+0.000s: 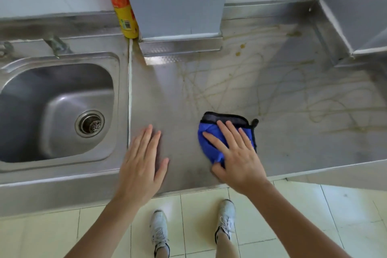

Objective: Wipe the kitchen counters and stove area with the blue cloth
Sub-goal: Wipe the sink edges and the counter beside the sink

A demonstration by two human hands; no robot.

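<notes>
Right hand (236, 153) flat on the blue cloth (211, 148), fingers spread and straight, thumb tucked at the cloth's near edge; pressing, not clutching. Cloth is folded, grey side with black trim turned up at the far edge, lying on the steel counter (303, 148) near the front lip, right of the sink (60, 111). Left hand (142, 163) rests palm-down on bare counter between sink and cloth, fingers straight, holding nothing.

Yellowish dried streaks (272, 92) loop across the counter beyond the cloth, with a few brown drips (240, 48) near the back wall.

Risks, as I judge them: a loose fold could bunch under the palm and smear rather than lift; a dry cloth may only skate over set residue; a sweep toward the front lip could push grime onto the floor tiles (199, 216).

Yellow spray can (123, 6) stands at the back. Its label has red and orange bands and a pale panel, possibly a barcode; the print is too blurred to read.
</notes>
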